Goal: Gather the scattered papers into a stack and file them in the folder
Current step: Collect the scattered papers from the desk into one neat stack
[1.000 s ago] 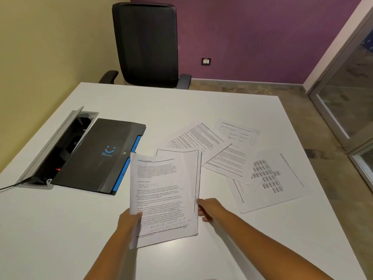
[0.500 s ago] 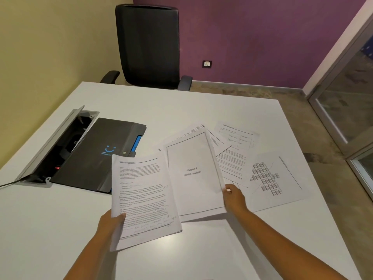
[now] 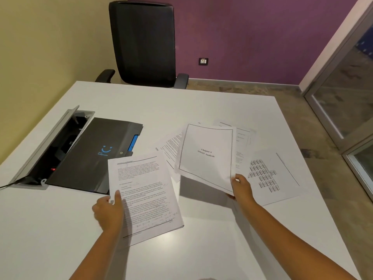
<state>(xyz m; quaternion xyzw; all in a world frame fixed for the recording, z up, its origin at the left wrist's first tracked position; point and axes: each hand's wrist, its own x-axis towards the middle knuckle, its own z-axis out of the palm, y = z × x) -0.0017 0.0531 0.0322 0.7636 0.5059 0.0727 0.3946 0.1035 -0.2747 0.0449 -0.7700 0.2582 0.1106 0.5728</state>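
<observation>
beside black folder (image 3: 88, 154), loose papers (image 3: 270, 176), open cable box (image 3: 58, 138)

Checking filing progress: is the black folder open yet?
No, the black folder lies closed on the table, its cover flat and its snap fastened.

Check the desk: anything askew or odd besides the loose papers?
One thing: the desk's cable hatch at the left edge is flipped open, and the black folder lies closed with one side overhanging the opening. The sheets by the right hand overlap at mixed angles. No damage or spills are visible.
</observation>
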